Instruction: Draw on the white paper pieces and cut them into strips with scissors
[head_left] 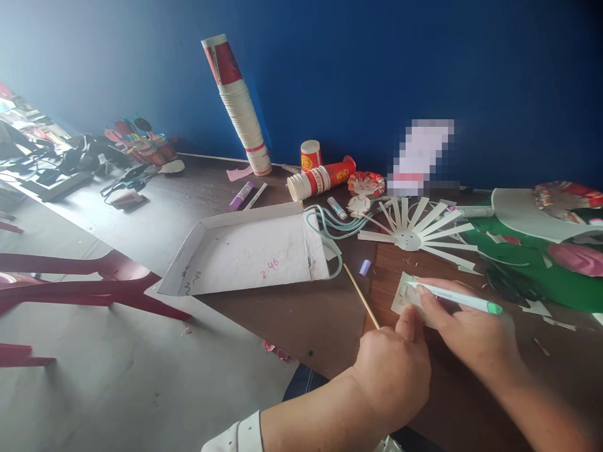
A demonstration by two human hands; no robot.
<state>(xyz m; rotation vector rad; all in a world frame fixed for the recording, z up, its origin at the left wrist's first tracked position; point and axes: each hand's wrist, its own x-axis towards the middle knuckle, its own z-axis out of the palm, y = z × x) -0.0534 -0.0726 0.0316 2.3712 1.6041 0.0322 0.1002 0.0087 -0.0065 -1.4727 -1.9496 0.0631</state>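
Observation:
My right hand (461,320) is closed around a white marker with a green end (464,297). Its tip meets a small pale piece of paper (398,302), where a few dark curved lines show. My left hand (393,367), a white strap at its wrist, is mostly curled and presses the lower edge of that paper to the dark table (330,326). Just left of the paper lies a thin wooden stick (360,294), its lower end hidden behind my left hand. A small purple cap (364,267) rests near the stick.
A shallow white box lid (245,251) overhangs the table edge, with a pale cable (336,235) beside it. A tall leaning stack of paper cups (242,113) stands by the blue wall. A paper cup cut into strips (407,240) lies beyond my hands. Red chairs (117,276) stand left.

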